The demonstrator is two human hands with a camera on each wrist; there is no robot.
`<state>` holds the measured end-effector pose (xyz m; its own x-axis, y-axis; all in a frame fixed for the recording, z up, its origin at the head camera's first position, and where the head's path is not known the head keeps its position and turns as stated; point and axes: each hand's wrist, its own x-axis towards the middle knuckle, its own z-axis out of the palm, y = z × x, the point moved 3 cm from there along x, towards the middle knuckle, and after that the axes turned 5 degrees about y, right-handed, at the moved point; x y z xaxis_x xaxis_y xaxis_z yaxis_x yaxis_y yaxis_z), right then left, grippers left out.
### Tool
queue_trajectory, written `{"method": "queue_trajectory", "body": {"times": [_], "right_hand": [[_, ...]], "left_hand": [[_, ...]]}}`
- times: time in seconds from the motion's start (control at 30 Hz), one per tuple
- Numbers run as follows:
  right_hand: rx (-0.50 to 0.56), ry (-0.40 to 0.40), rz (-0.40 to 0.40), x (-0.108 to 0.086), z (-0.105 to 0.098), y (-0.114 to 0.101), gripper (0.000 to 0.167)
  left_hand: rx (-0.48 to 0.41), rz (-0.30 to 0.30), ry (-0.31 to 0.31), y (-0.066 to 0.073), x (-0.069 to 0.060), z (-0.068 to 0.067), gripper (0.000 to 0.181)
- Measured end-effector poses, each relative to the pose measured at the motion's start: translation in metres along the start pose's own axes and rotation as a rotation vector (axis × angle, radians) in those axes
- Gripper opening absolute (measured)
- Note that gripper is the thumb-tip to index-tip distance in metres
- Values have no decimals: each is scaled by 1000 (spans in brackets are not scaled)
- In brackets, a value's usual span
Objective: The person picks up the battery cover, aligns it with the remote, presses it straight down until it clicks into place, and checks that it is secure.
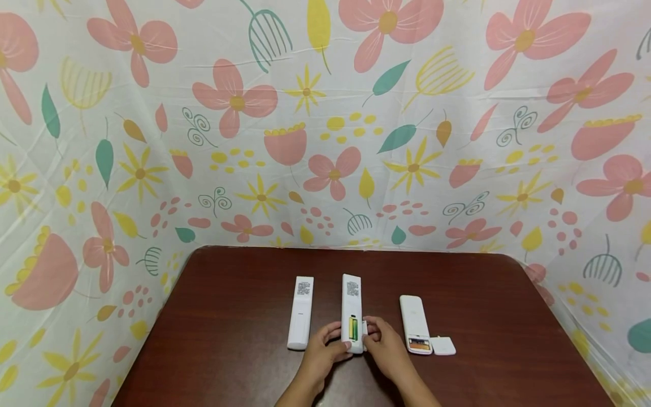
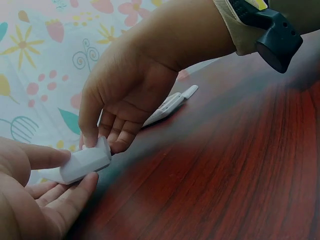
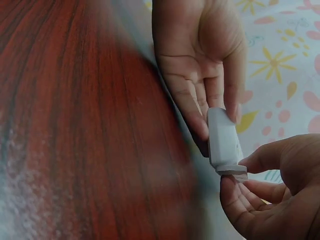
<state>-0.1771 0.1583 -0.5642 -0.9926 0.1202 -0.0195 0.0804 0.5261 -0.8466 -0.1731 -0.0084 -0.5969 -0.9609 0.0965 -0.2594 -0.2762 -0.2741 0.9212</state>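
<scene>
My left hand [image 1: 321, 351] grips a white remote control [image 1: 352, 302] by its lower end, thumb on one side and fingers beneath. The remote lies back side up, with a printed code label near its far end. Its battery compartment is uncovered, and green and yellow battery casing [image 1: 353, 328] shows inside. At the remote's right edge, my right hand [image 1: 387, 346] pinches a small white battery cover [image 3: 234, 171] between thumb and fingers. In the right wrist view, that cover touches or nearly touches the remote's side; I cannot tell which. Fingers hide part of it.
Another white remote [image 1: 300, 311] lies to the left, its back closed. On the right lies a third remote [image 1: 414, 314] with orange-and-dark batteries exposed, its loose cover [image 1: 443, 345] beside it. All rest on a dark red-brown table [image 1: 229, 339], with a floral cloth [image 1: 325, 141] behind.
</scene>
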Motion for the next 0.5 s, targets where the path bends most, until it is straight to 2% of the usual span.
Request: {"method": "queue_trajectory", "body": {"times": [0.27,0.5], "right_hand": [[99,27,50,1,0,-2,39],[140,97,17,3,-6,-6,38]], "left_hand": [[-62,-8,-23,5,-3,-1,65],[-89,-11,-57,10,-5,-2,67]]}}
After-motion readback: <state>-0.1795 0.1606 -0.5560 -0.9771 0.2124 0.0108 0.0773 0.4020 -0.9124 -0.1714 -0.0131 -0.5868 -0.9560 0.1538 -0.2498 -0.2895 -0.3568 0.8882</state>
